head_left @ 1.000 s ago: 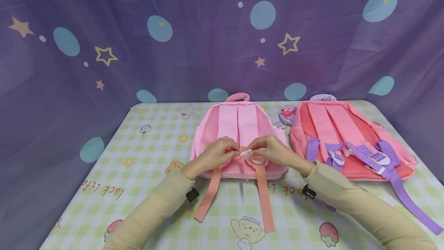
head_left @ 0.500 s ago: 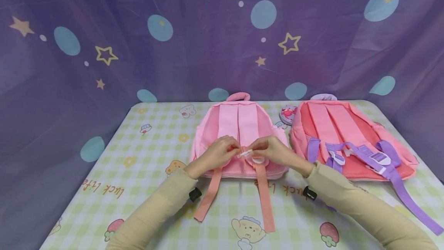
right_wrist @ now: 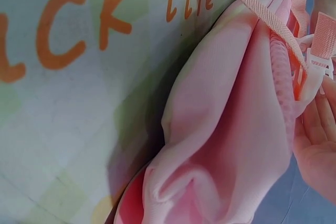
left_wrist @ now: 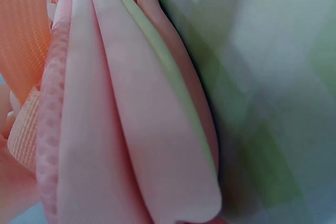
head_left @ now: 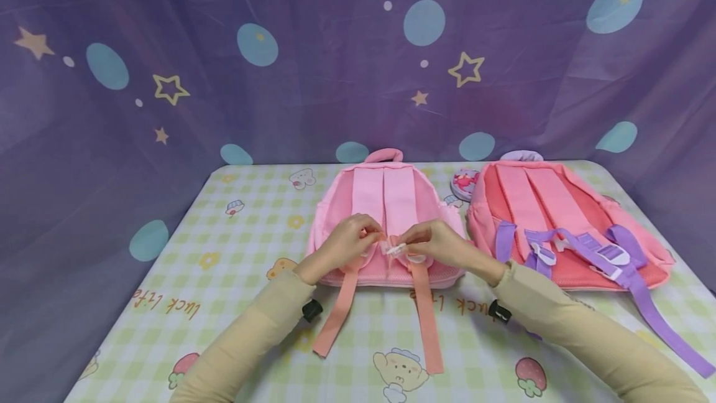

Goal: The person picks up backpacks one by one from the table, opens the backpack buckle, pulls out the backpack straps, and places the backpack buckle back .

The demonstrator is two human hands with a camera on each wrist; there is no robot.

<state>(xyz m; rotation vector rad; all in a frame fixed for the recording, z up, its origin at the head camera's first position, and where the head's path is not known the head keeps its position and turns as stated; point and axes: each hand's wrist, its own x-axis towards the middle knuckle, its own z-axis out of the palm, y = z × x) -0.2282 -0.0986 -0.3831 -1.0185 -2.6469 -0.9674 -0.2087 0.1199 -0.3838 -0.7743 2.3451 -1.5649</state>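
A light pink backpack (head_left: pixel 332 210) lies with its shoulder straps up. Over its lower middle, both hands meet at a white plastic buckle (head_left: pixel 396 249) on a thin peach strap. My right hand (head_left: pixel 439 242) pinches the buckle between thumb and fingers. Just left of it, my left hand (head_left: pixel 345 244) pinches the peach strap with its fingertips. The right wrist view shows the white buckle (right_wrist: pixel 316 66) threaded with peach webbing, right beside the right hand (right_wrist: pixel 317 145). In the left wrist view, orange webbing (left_wrist: pixel 21 35) covers most of the left hand (left_wrist: pixel 16 182).
Two loose orange strap ends (head_left: pixel 338 316) hang toward the front. To the right lies a coral backpack (head_left: pixel 565 204) with purple straps (head_left: pixel 643 291), and a small round pouch (head_left: pixel 463 185) beside it. All rest on a checked tablecloth (head_left: pixel 246 303) before a purple curtain (head_left: pixel 335 111).
My left hand has shifted slightly up and left, its fingertips now apart from the white buckle, which shows more. My right hand stays nearly in place.
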